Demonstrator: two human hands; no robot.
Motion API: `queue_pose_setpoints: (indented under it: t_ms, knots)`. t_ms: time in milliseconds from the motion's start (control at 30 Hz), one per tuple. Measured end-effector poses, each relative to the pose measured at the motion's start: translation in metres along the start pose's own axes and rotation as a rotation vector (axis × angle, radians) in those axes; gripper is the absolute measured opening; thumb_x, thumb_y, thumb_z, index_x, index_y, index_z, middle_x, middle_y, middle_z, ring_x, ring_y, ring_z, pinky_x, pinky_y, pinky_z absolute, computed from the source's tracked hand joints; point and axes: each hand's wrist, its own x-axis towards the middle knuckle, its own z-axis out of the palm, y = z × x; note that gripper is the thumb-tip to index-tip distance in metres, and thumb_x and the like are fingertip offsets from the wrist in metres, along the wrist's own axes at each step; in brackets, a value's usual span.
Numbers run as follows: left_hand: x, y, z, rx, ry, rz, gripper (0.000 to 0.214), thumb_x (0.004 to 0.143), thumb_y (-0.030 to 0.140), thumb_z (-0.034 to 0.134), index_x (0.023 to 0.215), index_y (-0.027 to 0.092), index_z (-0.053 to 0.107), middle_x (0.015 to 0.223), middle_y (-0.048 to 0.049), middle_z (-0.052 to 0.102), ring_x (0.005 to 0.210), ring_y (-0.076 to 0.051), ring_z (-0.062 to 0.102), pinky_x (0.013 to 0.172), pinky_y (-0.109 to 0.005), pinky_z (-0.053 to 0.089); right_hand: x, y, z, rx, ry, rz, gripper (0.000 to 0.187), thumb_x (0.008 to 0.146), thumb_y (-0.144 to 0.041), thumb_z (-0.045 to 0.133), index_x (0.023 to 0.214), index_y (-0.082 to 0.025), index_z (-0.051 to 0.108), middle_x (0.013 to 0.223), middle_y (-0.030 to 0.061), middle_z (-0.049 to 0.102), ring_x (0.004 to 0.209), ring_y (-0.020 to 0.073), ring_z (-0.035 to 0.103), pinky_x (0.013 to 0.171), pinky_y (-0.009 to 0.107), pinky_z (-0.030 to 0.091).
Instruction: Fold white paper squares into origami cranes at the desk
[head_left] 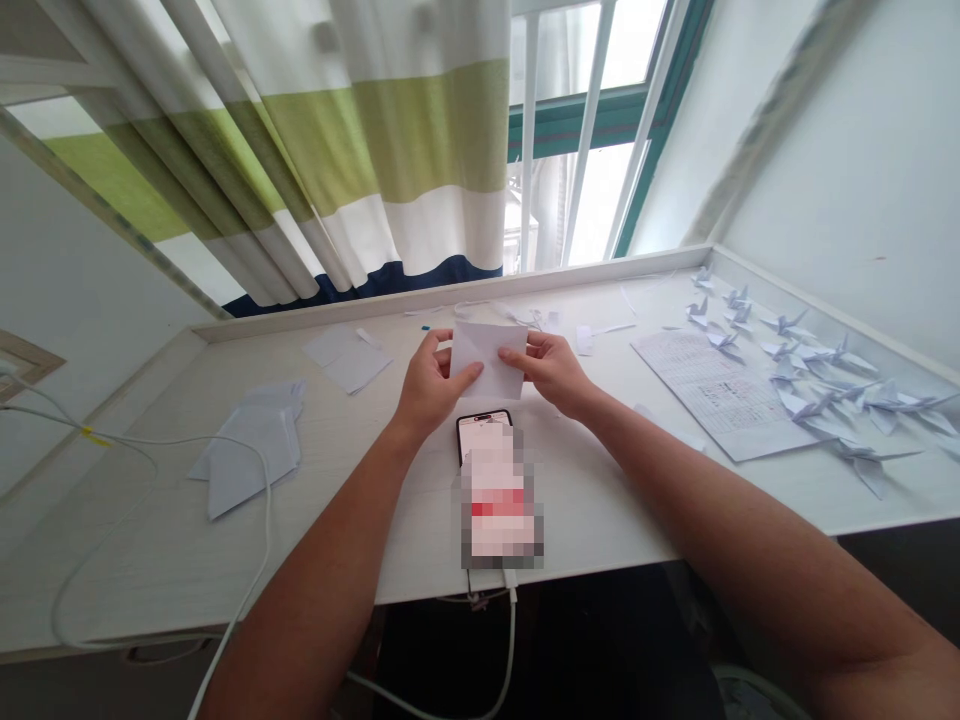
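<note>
A small square of white paper [486, 352] is held up between both hands over the middle of the desk. My left hand [429, 388] is closed on its left edge, thumb flat on the near face and fingers behind. On the right edge, my right hand [556, 372] pinches it the same way, its thumb pointing inward. Just below the paper lies a phone [484, 428], its screen mostly blurred out, with a cable [512, 600] running down from its lower end.
Several folded paper cranes [806, 400] crowd the desk's right side, beside a printed sheet [735, 400]. Stacked paper [259, 445] and a flat sheet [349, 358] lie at left. A white cable [266, 510] crosses the left side. Paper scraps [585, 340] lie near the back ledge.
</note>
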Motion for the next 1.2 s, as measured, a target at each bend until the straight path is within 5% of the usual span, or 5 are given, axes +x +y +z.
queue_pose_setpoints:
  t_ms: [267, 533, 833, 1033, 1200]
  knots:
    - [0.0, 0.005, -0.001, -0.001, -0.089, -0.042, 0.044, 0.081, 0.045, 0.084, 0.111, 0.016, 0.07, 0.07, -0.0018, 0.075, 0.054, -0.017, 0.071, 0.053, -0.027, 0.052, 0.003, -0.004, -0.007, 0.051, 0.074, 0.026, 0.045, 0.068, -0.044, 0.095, 0.099, -0.021, 0.073, 0.088, 0.0042, 0.079, 0.078, 0.0208, 0.072, 0.068, 0.036, 0.061]
    - [-0.002, 0.004, -0.002, 0.084, -0.116, -0.023, 0.041, 0.079, 0.048, 0.084, 0.1, 0.014, 0.077, 0.095, -0.0093, 0.082, 0.083, -0.024, 0.076, 0.071, -0.032, 0.06, 0.002, -0.002, -0.007, -0.028, -0.014, 0.02, 0.045, 0.073, -0.046, 0.092, 0.102, -0.021, 0.069, 0.092, 0.0057, 0.08, 0.076, 0.0199, 0.072, 0.06, 0.031, 0.058]
    - [0.002, -0.003, 0.0, -0.047, 0.039, 0.073, 0.055, 0.074, 0.037, 0.09, 0.102, 0.026, 0.044, 0.102, -0.0018, 0.077, 0.074, -0.018, 0.077, 0.065, -0.029, 0.061, 0.006, 0.003, -0.011, -0.004, 0.041, -0.026, 0.068, 0.071, -0.056, 0.095, 0.115, -0.025, 0.053, 0.09, 0.005, 0.082, 0.082, 0.0246, 0.078, 0.071, 0.038, 0.062]
    - [-0.003, -0.002, -0.002, 0.093, -0.128, 0.14, 0.036, 0.086, 0.037, 0.08, 0.117, 0.021, 0.072, 0.094, -0.0048, 0.079, 0.078, -0.019, 0.075, 0.067, -0.029, 0.06, 0.003, -0.001, -0.012, -0.015, 0.005, -0.036, 0.068, 0.075, -0.056, 0.093, 0.115, -0.026, 0.047, 0.089, 0.0036, 0.082, 0.077, 0.023, 0.077, 0.07, 0.038, 0.061]
    - [0.001, -0.006, -0.004, 0.088, 0.033, 0.098, 0.039, 0.081, 0.039, 0.087, 0.114, 0.019, 0.082, 0.094, -0.0071, 0.081, 0.086, -0.023, 0.075, 0.074, -0.035, 0.063, 0.002, -0.002, -0.011, -0.03, -0.04, -0.066, 0.073, 0.078, -0.051, 0.093, 0.127, -0.028, 0.044, 0.088, -0.0008, 0.078, 0.08, 0.0223, 0.076, 0.077, 0.041, 0.062]
